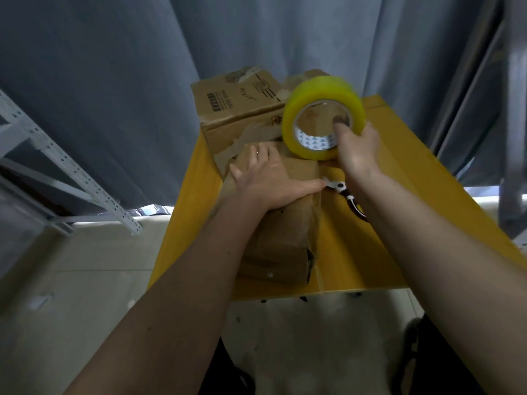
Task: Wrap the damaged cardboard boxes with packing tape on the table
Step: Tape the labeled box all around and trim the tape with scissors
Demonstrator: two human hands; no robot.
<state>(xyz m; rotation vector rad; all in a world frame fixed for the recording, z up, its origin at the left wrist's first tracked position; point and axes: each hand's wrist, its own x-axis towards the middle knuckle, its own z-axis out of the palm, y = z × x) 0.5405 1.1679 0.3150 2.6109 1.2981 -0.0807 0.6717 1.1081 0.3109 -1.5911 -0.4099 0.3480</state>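
A worn brown cardboard box lies lengthwise on the yellow table. My left hand presses flat on its far top end, fingers spread. My right hand holds a big yellowish roll of packing tape in the air above the box's far right corner, with the thumb hooked inside the core. A second, torn cardboard box with printed marks stands behind, at the table's far end.
Scissors with black-and-white handles lie on the table just right of the near box, partly under my right forearm. Grey curtains hang behind the table. A metal shelf frame stands at the left, another at the right edge.
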